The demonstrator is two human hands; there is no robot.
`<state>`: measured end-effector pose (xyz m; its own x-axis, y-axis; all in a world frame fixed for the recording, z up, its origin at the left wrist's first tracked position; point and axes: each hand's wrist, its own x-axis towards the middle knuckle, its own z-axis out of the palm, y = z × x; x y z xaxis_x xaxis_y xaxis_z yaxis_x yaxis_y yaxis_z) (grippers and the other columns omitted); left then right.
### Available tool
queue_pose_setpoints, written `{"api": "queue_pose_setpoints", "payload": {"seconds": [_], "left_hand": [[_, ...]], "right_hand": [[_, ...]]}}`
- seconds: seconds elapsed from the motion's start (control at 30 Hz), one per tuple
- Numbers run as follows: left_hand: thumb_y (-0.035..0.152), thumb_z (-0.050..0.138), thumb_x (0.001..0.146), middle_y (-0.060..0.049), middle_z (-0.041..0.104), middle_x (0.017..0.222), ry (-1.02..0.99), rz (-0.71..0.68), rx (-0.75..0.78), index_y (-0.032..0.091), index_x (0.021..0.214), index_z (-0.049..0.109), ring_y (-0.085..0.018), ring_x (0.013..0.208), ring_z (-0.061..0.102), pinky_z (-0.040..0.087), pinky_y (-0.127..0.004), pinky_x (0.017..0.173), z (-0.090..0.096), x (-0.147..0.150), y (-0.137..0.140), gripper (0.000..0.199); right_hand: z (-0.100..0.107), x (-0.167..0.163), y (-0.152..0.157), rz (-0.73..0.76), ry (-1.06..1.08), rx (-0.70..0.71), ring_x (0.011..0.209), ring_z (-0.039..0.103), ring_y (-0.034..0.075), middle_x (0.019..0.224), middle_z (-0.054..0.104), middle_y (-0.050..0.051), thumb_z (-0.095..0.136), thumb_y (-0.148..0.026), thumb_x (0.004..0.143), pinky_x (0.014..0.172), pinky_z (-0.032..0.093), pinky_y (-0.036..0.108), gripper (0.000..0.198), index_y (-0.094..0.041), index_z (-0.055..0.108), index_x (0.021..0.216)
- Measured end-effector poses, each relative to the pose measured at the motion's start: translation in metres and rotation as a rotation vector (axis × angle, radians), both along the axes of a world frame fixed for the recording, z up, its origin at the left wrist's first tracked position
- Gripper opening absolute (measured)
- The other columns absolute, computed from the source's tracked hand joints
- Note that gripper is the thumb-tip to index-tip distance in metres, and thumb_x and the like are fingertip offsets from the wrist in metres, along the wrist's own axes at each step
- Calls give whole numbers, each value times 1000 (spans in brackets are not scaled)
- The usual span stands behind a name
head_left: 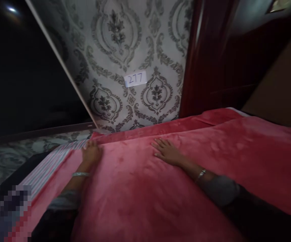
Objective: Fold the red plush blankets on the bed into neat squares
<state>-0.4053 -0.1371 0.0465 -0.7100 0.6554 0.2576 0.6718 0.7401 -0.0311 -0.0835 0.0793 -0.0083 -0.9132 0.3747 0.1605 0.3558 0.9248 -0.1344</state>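
Observation:
A pink-red plush blanket (135,188) spreads over the bed, its far part folded along an edge. My right hand (167,151) lies palm down near that fold, fingers spread. Close to the blanket's left corner, my left hand (92,152) presses on the cloth with its fingers stretched forward; it is a little blurred. Neither hand visibly holds anything. Both wrists carry a bracelet, and the dark sleeves end in grey cuffs.
Striped cloth (57,156) shows along the left edge. Behind the bed stands a patterned wall (135,111) with a paper label (135,79) reading 277. A dark panel (29,74) is at left, and dark red wood (211,67) at right.

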Motion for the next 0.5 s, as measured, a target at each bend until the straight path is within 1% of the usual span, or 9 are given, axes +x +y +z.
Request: {"api": "queue_pose_setpoints", "payload": {"seconds": [0.07, 0.1, 0.13, 0.17, 0.23, 0.3, 0.4, 0.43, 0.5], "left_hand": [[44, 41, 98, -13, 38, 160, -39, -246, -69, 22, 153, 40, -32, 150, 27, 23, -54, 120, 0, 41, 30, 59], [43, 38, 99, -12, 32, 163, -77, -389, -133, 21, 155, 37, -29, 152, 23, 21, -52, 121, -3, 62, 42, 60], [43, 36, 100, -11, 27, 165, -110, -498, -192, 22, 156, 35, -28, 153, 20, 19, -52, 122, -7, 82, 53, 60], [44, 35, 101, -10, 24, 166, -135, -561, -236, 22, 156, 34, -28, 154, 19, 17, -54, 122, -12, 100, 61, 60], [44, 35, 102, -11, 22, 166, -147, -583, -258, 23, 157, 33, -28, 154, 17, 15, -57, 122, -23, 123, 69, 59], [43, 34, 102, -11, 22, 166, -132, -554, -224, 23, 158, 31, -28, 154, 17, 15, -58, 121, -33, 130, 71, 59], [42, 36, 102, -10, 23, 166, -106, -538, -190, 24, 157, 32, -28, 154, 18, 17, -57, 121, -42, 125, 69, 58], [42, 37, 101, -10, 24, 165, -92, -529, -183, 24, 157, 34, -28, 154, 20, 19, -57, 121, -44, 123, 69, 59], [43, 38, 100, -12, 29, 164, -51, -474, -166, 22, 156, 37, -29, 153, 23, 21, -56, 120, -44, 120, 70, 59]], "right_hand": [[9, 2, 0, 21, -19, -59, 152, 18, 31, 164, 25, 11, 33, -57, 103, 119, 20, 56, 62, -26, 34, 158], [13, 6, 2, 30, -29, -85, 152, 18, 31, 164, 26, 11, 33, -56, 103, 120, 19, 57, 62, -27, 34, 158], [16, 12, 7, 30, -34, -102, 152, 18, 31, 164, 27, 10, 34, -55, 103, 120, 17, 58, 61, -27, 34, 157], [19, 20, 14, 13, -34, -107, 152, 19, 31, 164, 28, 10, 34, -54, 103, 120, 15, 59, 60, -27, 35, 157], [22, 45, 35, -88, -17, -91, 152, 19, 32, 163, 28, 11, 33, -53, 104, 120, 14, 60, 59, -27, 35, 157], [21, 75, 60, -247, -14, -67, 152, 18, 34, 164, 26, 13, 32, -52, 104, 118, 17, 61, 60, -25, 35, 157], [12, 114, 93, -457, -55, -62, 152, 17, 34, 165, 23, 14, 30, -53, 104, 118, 20, 62, 61, -24, 33, 158], [8, 121, 100, -494, -66, -67, 152, 18, 33, 165, 23, 14, 30, -53, 104, 118, 19, 61, 61, -24, 32, 158], [1, 128, 109, -520, -63, -70, 152, 19, 32, 165, 23, 12, 29, -55, 104, 119, 18, 59, 62, -25, 32, 158]]}}
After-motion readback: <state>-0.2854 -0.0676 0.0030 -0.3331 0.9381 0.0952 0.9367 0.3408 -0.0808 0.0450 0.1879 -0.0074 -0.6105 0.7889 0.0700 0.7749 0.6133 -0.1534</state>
